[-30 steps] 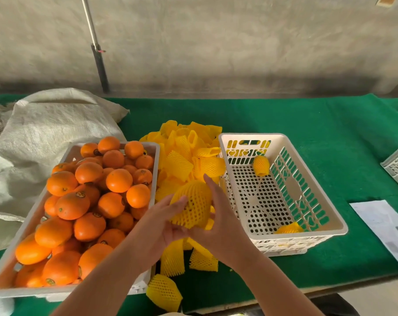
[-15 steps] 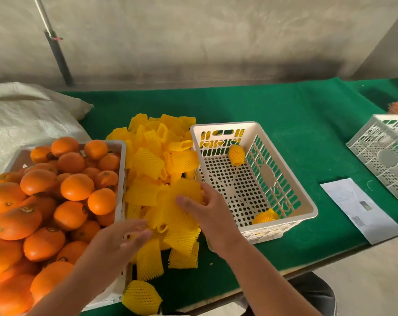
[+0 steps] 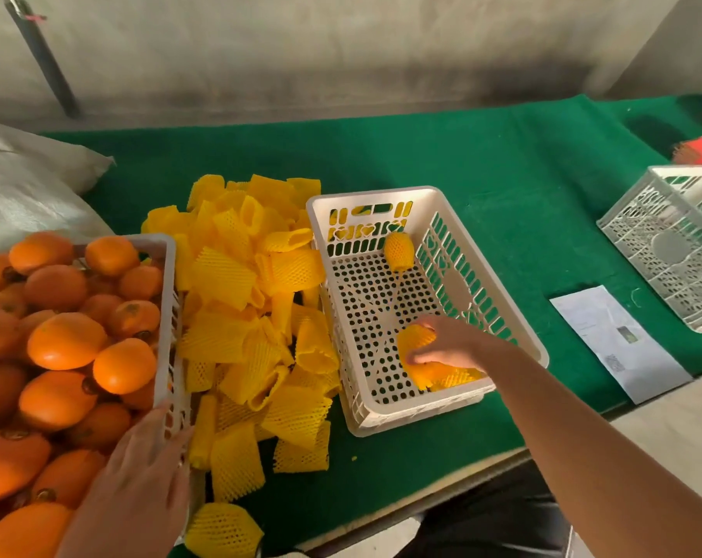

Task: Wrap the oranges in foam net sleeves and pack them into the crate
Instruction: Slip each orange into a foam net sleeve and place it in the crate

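Right hand [image 3: 448, 344] moved into crate [image 3: 430, 193] since earlier, gripping sleeved orange [image 3: 416, 340] beneath fingers, left hand [image 3: 148, 473] relaxed beside crate.

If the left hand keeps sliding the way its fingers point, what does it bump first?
Probably the orange tray: the left hand points up along its near corner, fingertips apparently already touching the rim.

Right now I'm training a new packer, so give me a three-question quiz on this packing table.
1. True or false: the right hand is inside the white crate.
2. How many wrapped oranges are in that crate? A) one B) three C) six
3. Fill in: the left hand rests on the tray holding bare ____.

Key: 1 true. 2 B: one at the far end, one under the hand, one beside it. 3 oranges.
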Demonstrator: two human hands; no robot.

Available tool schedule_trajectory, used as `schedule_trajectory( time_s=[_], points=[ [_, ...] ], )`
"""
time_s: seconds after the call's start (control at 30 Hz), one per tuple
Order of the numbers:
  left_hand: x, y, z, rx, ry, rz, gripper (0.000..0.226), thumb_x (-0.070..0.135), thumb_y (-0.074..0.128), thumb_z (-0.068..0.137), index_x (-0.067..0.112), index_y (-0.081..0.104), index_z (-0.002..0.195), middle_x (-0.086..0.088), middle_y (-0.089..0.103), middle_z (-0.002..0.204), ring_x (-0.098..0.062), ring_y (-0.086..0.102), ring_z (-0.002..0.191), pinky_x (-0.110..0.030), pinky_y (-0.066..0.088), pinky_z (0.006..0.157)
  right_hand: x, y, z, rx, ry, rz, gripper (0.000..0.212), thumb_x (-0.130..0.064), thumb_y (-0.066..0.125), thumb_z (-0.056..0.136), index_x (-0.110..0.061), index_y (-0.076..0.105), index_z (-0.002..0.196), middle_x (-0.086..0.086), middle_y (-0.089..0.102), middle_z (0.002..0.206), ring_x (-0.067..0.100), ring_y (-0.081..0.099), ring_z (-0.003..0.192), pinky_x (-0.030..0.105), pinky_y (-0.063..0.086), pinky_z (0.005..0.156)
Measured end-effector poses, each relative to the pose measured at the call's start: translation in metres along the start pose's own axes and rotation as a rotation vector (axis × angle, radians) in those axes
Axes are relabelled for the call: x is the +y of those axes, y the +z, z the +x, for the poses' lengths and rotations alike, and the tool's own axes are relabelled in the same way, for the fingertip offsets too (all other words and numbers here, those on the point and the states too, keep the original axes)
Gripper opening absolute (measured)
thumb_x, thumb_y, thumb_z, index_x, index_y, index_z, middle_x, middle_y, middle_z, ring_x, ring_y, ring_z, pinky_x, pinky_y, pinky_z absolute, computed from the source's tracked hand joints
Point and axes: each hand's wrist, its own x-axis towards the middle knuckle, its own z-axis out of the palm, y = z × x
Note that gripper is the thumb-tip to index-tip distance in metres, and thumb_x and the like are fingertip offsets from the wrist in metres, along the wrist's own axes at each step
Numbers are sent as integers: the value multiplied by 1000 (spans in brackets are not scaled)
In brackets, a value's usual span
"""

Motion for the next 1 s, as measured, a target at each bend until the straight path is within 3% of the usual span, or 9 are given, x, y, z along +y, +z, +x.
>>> schedule_trajectory(
  time_s=[0.13,0.3,0.47,0.63,0.73,0.83,1.0],
  points=[
    [-8,20,5,99,27,-62,57,39,42,82,10,75,118,-24,43,155,-43,52,131,-56,47,102,6,14,25,-155,57,-93,92,-51,86,77,-37,38,154,5,43,160,33,47,139,50,39,112],
    [-30,51,5,101,24,-137,48,41,43,83,19,74,111,-3,22,171,-38,45,137,-54,45,105,15,37,47,-223,116,-210,91,-45,86,80,-28,39,156,11,46,156,36,49,136,49,41,111],
    [-35,56,7,56,30,-151,53,51,34,84,25,74,107,0,19,172,-25,39,142,-56,44,104,15,47,56,-235,137,-291,93,-52,87,77,-25,43,153,10,51,153,35,50,137,50,41,114],
    [-27,44,4,29,18,-175,45,43,41,80,27,72,107,6,11,171,-9,21,146,-56,47,103,17,45,56,-242,166,-333,97,-57,85,77,-29,39,157,8,42,161,35,41,146,52,33,119],
    [-19,31,4,41,30,-158,41,40,45,78,26,72,105,7,12,171,-22,36,144,-56,50,100,15,46,55,-251,167,-319,95,-60,81,81,-30,35,159,7,37,165,35,37,149,52,30,120],
    [-11,20,3,40,14,-114,48,41,39,84,21,72,111,-8,28,166,-35,43,140,-56,54,96,11,44,49,-184,156,-220,86,-61,73,88,-27,37,158,8,37,165,33,38,149,49,30,122],
    [-5,12,-4,29,-5,-93,52,43,36,90,20,70,122,-13,34,161,-33,40,144,-52,55,99,-12,30,22,155,39,-22,50,-44,59,103,-19,55,146,7,61,143,26,59,127,44,46,109]
  ],
)
